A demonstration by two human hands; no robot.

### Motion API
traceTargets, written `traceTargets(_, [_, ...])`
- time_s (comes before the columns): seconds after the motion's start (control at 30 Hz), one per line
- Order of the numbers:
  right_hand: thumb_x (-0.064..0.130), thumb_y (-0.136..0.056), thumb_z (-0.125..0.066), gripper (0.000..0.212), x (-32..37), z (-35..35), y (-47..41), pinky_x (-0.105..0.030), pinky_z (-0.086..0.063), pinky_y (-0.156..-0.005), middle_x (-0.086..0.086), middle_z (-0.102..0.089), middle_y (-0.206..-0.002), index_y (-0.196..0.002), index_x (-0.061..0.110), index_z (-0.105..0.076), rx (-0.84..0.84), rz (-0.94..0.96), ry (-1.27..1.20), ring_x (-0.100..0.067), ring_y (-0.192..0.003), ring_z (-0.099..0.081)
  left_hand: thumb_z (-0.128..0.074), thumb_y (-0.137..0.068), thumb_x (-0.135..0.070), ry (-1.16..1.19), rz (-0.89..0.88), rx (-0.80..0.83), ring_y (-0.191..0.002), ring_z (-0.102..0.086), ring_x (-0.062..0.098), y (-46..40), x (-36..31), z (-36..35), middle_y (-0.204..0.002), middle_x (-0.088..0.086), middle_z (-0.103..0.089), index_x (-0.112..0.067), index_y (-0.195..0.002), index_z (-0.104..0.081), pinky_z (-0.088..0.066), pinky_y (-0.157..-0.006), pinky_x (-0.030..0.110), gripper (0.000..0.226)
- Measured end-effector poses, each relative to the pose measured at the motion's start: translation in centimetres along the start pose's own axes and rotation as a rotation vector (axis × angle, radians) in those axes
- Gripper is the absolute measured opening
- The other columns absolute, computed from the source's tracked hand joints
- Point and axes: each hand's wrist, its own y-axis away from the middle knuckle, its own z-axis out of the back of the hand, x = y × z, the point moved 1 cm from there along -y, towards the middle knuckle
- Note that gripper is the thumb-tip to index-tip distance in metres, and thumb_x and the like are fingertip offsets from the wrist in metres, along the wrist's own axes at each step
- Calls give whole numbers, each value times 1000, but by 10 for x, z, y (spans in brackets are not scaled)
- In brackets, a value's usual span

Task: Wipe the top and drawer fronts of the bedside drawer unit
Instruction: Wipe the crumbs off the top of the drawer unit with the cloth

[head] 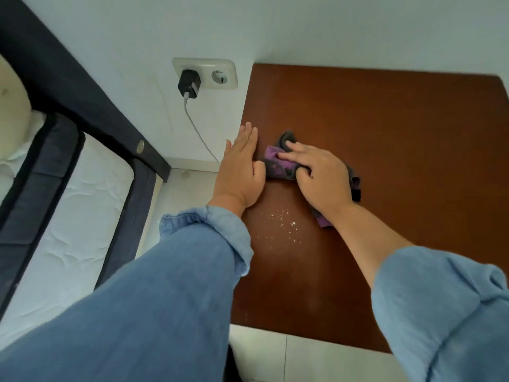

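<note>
R hand (316, 177) lies flat-ish on the purple/grey cloth (278, 166), fingers spread over it and pressing it onto the brown top (385, 161) of the drawer unit, near the top's left edge, abt mid-depth. Cloth's long axis runs diagonal, far-left to near-right, tail poking out beside the wrist. L hand (242, 169) is just beside it, fingers straight, holding nothing, set edge-on along the top's left edge like a stop, thumb side touching the cloth. Key relation: the white crumbs (281, 221) lie nearer the person than the cloth, just below both hands, btwn the wrists. So next stroke prob needs the R hand, which has the cloth. Drawer fronts not in view.
</note>
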Motion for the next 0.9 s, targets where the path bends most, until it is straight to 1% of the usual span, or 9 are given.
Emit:
traceTargets(0.23, [2, -78, -52, 49, 24, 0, 73, -26, -31, -111, 9, -59, -130, -118, 27, -66, 1, -39, -2, -5, -125, -49, -27, -80, -19, -27, -8, 5, -147, -12, 22, 1, -2, 2, -158, 12, -19, -3, -148, -26, -1, -118, 35, 70])
traceTargets(0.33, [4, -77, -51, 48, 32, -3, 101, -23, -31, -110, 9, -60, -128, -116, 26, -67, 1, -11, 4, -3, -124, -49, -28, -81, -21, -34, -4, 17, -147, -12, 22, 0, 0, 1, -158, 12, -19, -4, -148, -26, 0, -119, 35, 70])
traceTargets(0.47, [7, -77, -48, 48, 34, -4, 110, -28, -36, -109, 8, -61, -127, -116, 26, -67, -19, 15, 10, -5, -124, -51, -33, -81, -27, -122, -66, 48, -147, -15, 21, 5, 0, 5, -158, 10, -21, -7, -149, -27, -2, -119, 33, 71])
traceTargets(0.57, [7, -76, -46, 48, 36, -4, 108, -29, -35, -109, 6, -60, -129, -117, 24, -67, -17, 32, 22, -10, -124, -51, -35, -82, -28, -170, -89, 27, -146, -18, 20, 22, -2, 14, -157, 9, -24, -8, -148, -29, -5, -119, 33, 70])
traceTargets(0.67, [7, -76, -46, 49, 37, -2, 109, -34, -35, -105, 6, -59, -131, -118, 25, -66, -16, 46, 53, -16, -120, -52, -33, -81, -22, -51, -6, -24, -146, -19, 19, 68, -4, 22, -157, 8, -25, -7, -148, -30, -6, -119, 30, 69])
traceTargets(0.73, [9, -77, -46, 53, 37, 0, 110, -38, -34, -100, 5, -59, -129, -124, 27, -61, -14, 40, 106, -20, -114, -50, -31, -81, -21, 58, 115, -79, -145, -20, 16, 110, -4, 26, -157, 6, -26, -8, -148, -29, -9, -120, 31, 68])
traceTargets(0.77, [10, -77, -46, 56, 38, 0, 111, -40, -33, -100, 3, -59, -125, -129, 28, -56, -4, 18, 128, -22, -113, -48, -30, -82, -21, 128, 204, -104, -145, -21, 15, 132, -3, 28, -156, 5, -27, -9, -148, -30, -12, -120, 33, 67])
traceTargets(0.83, [13, -79, -46, 61, 37, -1, 111, -40, -31, -101, -3, -52, -118, -137, 32, -42, 30, -90, 146, -26, -114, -44, -28, -82, -25, 288, 379, -100, -142, -28, 15, 167, 5, 24, -154, 3, -33, -12, -147, -34, -21, -119, 37, 66])
traceTargets(0.9, [17, -82, -47, 60, 39, 0, 110, -37, -29, -102, -5, -46, -119, -139, 34, -36, 41, -178, 146, -28, -116, -41, -27, -83, -31, 390, 440, -57, -135, -41, 18, 190, 10, 18, -148, 1, -43, -17, -146, -38, -33, -113, 41, 66])
